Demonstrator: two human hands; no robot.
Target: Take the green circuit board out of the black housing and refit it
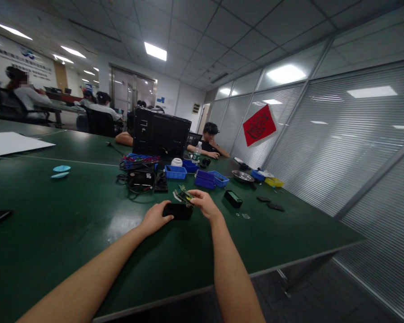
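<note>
My left hand [157, 218] grips the left end of a black rectangular case [179, 212] that rests on the green table. In my right hand [204, 202] is a green circuit board [183, 195], pinched at its right side and tilted just above the case. Something pale hangs at the board's left edge, too small to make out. To the right of my right hand stands a second black case [233, 198] with a green board showing in it.
Blue bins [175, 172], a power supply box [140, 179] with cables and a water bottle [197, 152] stand behind my hands. A metal bowl [243, 176] and flat black pieces [275, 207] lie to the right. Across the table sits a person [210, 143] beside a monitor [161, 132].
</note>
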